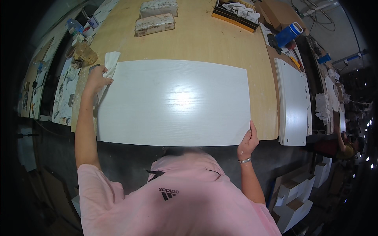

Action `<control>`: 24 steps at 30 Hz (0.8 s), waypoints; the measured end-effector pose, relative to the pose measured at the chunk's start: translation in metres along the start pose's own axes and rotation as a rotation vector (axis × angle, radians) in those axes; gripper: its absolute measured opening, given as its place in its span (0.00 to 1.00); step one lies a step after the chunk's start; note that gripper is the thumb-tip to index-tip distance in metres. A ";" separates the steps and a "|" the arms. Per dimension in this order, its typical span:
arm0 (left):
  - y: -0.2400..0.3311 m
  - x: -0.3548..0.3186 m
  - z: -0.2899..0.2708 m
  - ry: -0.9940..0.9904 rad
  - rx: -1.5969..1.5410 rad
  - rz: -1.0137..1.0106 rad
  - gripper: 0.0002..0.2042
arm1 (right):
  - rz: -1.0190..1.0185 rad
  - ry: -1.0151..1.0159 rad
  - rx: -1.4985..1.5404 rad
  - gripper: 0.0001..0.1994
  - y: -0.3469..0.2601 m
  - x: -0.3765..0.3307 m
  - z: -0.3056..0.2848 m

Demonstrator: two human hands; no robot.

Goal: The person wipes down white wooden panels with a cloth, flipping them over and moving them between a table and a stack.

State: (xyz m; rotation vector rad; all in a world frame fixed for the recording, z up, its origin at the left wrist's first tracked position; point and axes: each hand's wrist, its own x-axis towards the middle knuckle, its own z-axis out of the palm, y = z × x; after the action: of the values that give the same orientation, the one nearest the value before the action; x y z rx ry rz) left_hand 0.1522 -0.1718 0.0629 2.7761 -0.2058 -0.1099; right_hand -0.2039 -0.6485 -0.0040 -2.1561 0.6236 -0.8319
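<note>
Panel (173, 106) with a white wood-grain face lies flat across the middle of the frame, its near edge at the front of the pale wooden counter (220, 47). At its lower right corner the right hand (247, 145) has its grip closed on the panel. The left hand (99, 80) bends over a white cloth (112, 61) beside the upper part of the panel's left edge; whether its grip holds the cloth, I cannot tell. A careless pull from the right hand could tip the panel over the counter's front or chip its corner, and the cloth could snag under the left edge. A dark logo (169, 193) with lettering sits upside down on the pink shirt (157, 214); no writing shows on the panel.
</note>
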 end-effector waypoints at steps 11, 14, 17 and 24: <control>-0.013 0.000 0.005 0.022 -0.023 0.048 0.28 | 0.035 -0.021 0.019 0.19 0.001 -0.002 0.001; -0.002 -0.005 0.005 0.044 -0.059 0.043 0.27 | 0.006 0.012 0.021 0.19 0.009 -0.004 0.001; -0.001 -0.009 0.007 0.132 -0.082 0.128 0.27 | 0.042 0.015 0.020 0.18 0.011 -0.004 0.000; 0.071 -0.065 0.055 0.296 0.335 0.301 0.17 | -0.052 0.048 -0.049 0.18 0.019 -0.001 0.003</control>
State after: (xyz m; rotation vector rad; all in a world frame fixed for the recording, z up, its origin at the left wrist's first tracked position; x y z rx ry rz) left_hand 0.0736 -0.2458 0.0400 2.9990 -0.6073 0.4458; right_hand -0.2051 -0.6584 -0.0208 -2.2104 0.6208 -0.9076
